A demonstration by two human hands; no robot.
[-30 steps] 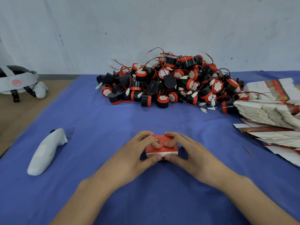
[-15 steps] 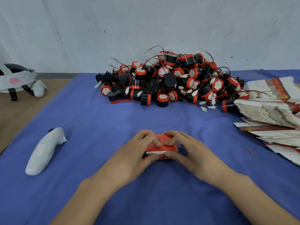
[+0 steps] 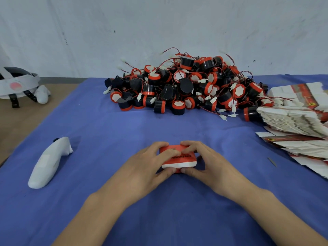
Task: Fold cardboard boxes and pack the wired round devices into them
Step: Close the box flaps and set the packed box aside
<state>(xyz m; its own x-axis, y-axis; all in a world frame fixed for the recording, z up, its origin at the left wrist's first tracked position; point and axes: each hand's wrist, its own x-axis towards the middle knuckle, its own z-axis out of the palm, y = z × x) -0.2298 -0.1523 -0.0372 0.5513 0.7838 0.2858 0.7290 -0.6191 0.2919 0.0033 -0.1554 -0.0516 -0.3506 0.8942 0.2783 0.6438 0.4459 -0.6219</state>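
A small red and white cardboard box (image 3: pixel 179 159) sits on the blue cloth near the front centre. My left hand (image 3: pixel 149 166) grips its left side, fingers curled over the top and thumb at the front edge. My right hand (image 3: pixel 207 164) grips its right side the same way. A big pile of black and red round devices (image 3: pixel 186 87) with thin red wires and white plugs lies at the back of the table. Flat unfolded boxes (image 3: pixel 294 119) are stacked at the right.
A white controller (image 3: pixel 48 162) lies on the blue cloth (image 3: pixel 106 139) at the left. A white headset (image 3: pixel 17 86) rests on the bare brown table at the far left. A pale wall stands behind the pile.
Both hands stay on the box. The white front flap of the box now shows more, and the fingers have shifted slightly on its top.
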